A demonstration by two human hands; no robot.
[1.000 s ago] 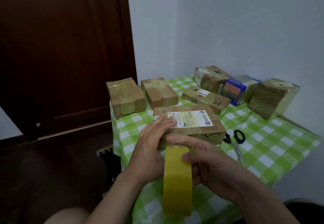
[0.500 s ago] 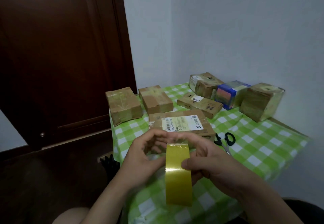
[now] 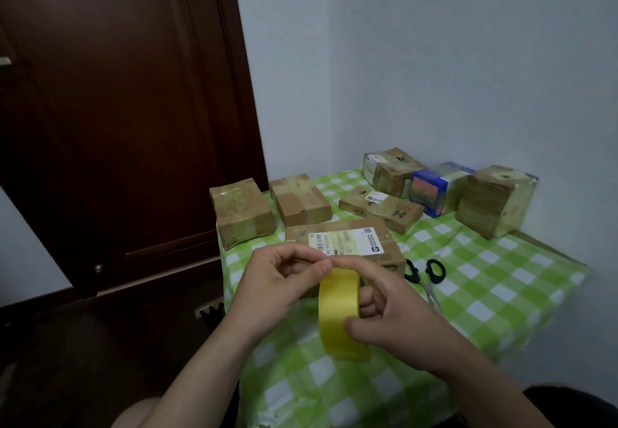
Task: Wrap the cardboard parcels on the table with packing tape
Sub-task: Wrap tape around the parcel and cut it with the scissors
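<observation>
A flat cardboard parcel (image 3: 347, 243) with a white shipping label lies on the green checked table (image 3: 485, 280), just beyond my hands. In front of it my right hand (image 3: 391, 314) grips a yellow tape roll (image 3: 337, 314), thumb on its outer face and fingers through the core. My left hand (image 3: 277, 280) pinches at the roll's top edge with thumb and forefinger. Whether a loose tape end sits between those fingers is too small to tell.
Black-handled scissors (image 3: 426, 275) lie right of the parcel. Two taped boxes (image 3: 240, 211) (image 3: 299, 203) stand at the table's left rear, several more parcels (image 3: 381, 208) and a blue box (image 3: 434, 190) along the wall. A dark wooden door (image 3: 117, 109) is on the left.
My left hand has left the parcel's top and come to the tape roll's upper edge. The roll and my right hand stay near the parcel's front. My view has tilted upward.
</observation>
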